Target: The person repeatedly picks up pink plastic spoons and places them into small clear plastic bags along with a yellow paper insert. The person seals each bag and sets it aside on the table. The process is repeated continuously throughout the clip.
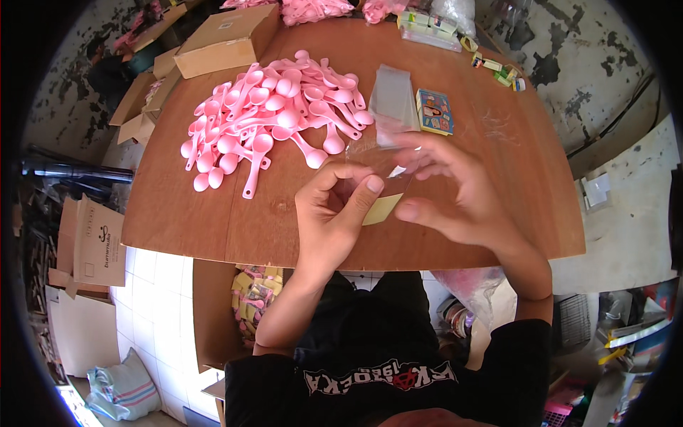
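My left hand point(334, 206) pinches a small yellow card point(383, 209) and what looks like a clear plastic bag point(364, 151) between thumb and fingers, above the near part of the table. My right hand point(462, 188) is just to the right, its thumb and fingers spread apart. Its fingertips are close to the clear film; whether they touch it is hard to make out. Beyond the left hand lies a heap of pink plastic spoons point(274, 107). A stack of clear flat bags point(393, 92) lies behind the hands, beside a small blue printed card stack point(435, 112).
A cardboard box point(226, 44) stands at the brown table's point(185, 231) far left. Bundled pink pieces point(316, 10) and packs of cards point(429, 32) line the far edge. Below the near edge, an open carton holds several yellow-and-pink packets point(255, 295). Tape rolls point(509, 76) lie far right.
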Demonstrator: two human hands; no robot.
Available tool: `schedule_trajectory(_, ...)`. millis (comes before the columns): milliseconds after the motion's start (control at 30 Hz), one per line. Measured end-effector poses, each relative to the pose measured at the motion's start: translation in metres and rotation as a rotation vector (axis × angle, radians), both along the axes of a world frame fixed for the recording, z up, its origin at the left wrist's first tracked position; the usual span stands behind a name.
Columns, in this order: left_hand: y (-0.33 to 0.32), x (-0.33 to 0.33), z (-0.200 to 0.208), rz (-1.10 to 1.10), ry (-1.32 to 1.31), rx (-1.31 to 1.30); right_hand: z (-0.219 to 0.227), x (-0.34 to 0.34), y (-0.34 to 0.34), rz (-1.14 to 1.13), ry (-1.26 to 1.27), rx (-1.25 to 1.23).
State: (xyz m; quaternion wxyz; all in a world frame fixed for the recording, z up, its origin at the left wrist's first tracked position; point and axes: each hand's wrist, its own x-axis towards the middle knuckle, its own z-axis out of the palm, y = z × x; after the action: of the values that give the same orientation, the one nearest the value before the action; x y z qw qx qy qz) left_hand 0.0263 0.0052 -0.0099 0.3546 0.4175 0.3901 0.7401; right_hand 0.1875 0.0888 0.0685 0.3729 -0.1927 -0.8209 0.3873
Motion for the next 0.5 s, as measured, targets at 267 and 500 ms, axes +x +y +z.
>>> schedule_trajectory(267,-0.004,-0.015,0.006,-0.225,0.088,0.087,0.0,-0.018,0.006,0.117,0.145,0.18)
schedule_trajectory(500,-0.009,-0.015,0.002,-0.175,0.117,0.017,-0.01,-0.015,-0.004,0.069,0.11,-0.021)
